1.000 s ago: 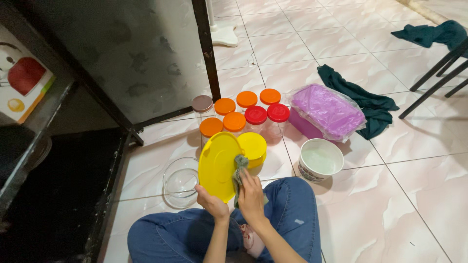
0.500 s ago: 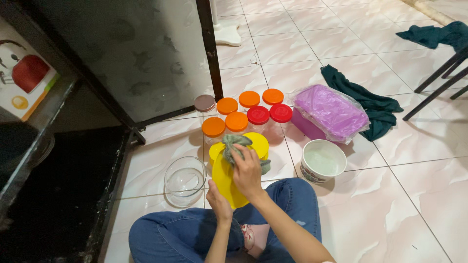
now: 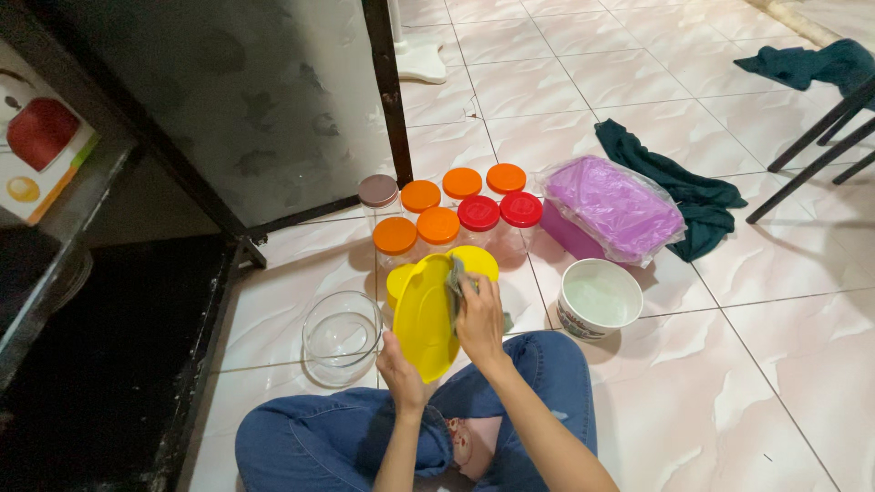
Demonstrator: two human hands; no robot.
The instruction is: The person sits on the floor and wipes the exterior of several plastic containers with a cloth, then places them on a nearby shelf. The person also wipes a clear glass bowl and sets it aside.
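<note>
Head view: left hand (image 3: 398, 363) grips the lower edge of the yellow lid (image 3: 425, 314), held upright over the lap. Right hand (image 3: 479, 317) fingers closed on the grey cloth (image 3: 455, 284), pressed to the lid face. Glass bowl (image 3: 341, 335) just left, white bowl (image 3: 599, 299) right.

Bright, even indoor light falls on the glossy pale floor tiles (image 3: 729, 364), which carry soft sheen and faint short shadows, while the cabinet interior (image 3: 109, 364) at left sinks into near-black, and focus stays sharp throughout.
</note>
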